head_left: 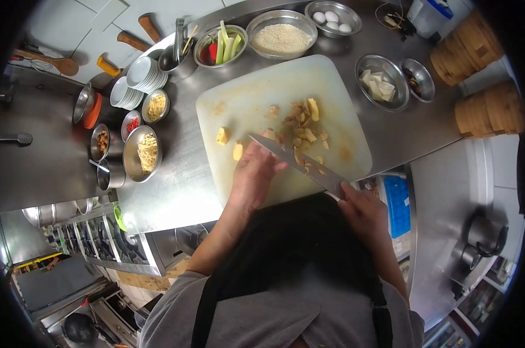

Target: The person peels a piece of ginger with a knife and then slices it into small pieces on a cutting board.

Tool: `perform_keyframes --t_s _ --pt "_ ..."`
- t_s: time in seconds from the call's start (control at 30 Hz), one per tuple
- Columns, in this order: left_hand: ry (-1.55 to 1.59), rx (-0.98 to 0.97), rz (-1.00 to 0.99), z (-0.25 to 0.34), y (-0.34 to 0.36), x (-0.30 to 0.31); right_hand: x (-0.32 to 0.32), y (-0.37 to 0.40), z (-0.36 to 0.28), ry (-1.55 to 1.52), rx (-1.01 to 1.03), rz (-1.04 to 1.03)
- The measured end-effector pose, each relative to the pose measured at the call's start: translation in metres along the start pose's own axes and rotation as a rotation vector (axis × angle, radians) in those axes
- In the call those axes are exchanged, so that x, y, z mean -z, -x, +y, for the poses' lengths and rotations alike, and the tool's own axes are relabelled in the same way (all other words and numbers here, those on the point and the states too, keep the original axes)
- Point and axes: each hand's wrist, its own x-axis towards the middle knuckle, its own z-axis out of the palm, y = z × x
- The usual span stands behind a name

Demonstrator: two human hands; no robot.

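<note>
My right hand [361, 210] is closed round the handle of a large kitchen knife [306, 162]. The blade slants up to the left over the white cutting board [344, 101], its tip close to my left hand. With bent fingers, my left hand [256, 165] grips a piece of ginger [270, 134], partly hidden by the blade and fingers. Two peeled ginger chunks, one of them a pale yellow chunk [222, 136], lie left of this hand. Beyond the blade is a loose heap of brown ginger peelings [300, 119] and trimmings. A few scraps cling to the blade.
Along the back stand bowls of celery and a red pepper [221, 46], flour-like crumbs [281, 38] and eggs [332, 20]. At right are a bowl of white slices [377, 87] and bamboo steamers [468, 46]. Noodles [148, 153] and stacked white dishes [143, 74] stand left.
</note>
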Motion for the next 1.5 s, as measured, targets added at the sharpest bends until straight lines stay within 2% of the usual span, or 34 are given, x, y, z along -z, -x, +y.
perform_keyframes --t_s 0.07,0.27,0.33,0.53,0.63,0.87,1.03,1.13,1.5 --pt "-0.016 0.019 0.008 0.0 0.001 -0.001 -0.003 -0.002 0.001 -0.019 0.003 0.007" --pt "-0.037 0.084 -0.133 -0.008 0.005 0.003 -0.011 -0.017 0.0 -0.088 -0.069 -0.001" --pt "0.011 0.011 -0.102 -0.008 0.004 -0.001 -0.009 -0.022 -0.002 -0.147 -0.086 0.012" --pt "0.113 -0.004 -0.008 0.008 0.0 0.003 0.0 -0.009 0.006 -0.069 -0.041 -0.014" --pt "0.18 -0.051 -0.041 0.009 -0.004 0.004 0.003 -0.002 0.003 -0.087 -0.02 -0.032" --pt "0.285 -0.025 0.014 0.006 -0.003 0.001 0.004 0.0 -0.002 -0.021 -0.02 -0.067" --pt "0.375 0.027 -0.051 -0.007 -0.004 0.014 0.007 -0.001 -0.006 0.023 0.051 -0.027" --pt "0.28 0.004 -0.027 -0.003 -0.002 0.014 0.008 -0.002 -0.007 0.038 0.059 -0.022" --pt "0.273 0.055 -0.032 -0.003 -0.006 0.015 0.005 0.0 -0.007 0.138 0.077 0.002"
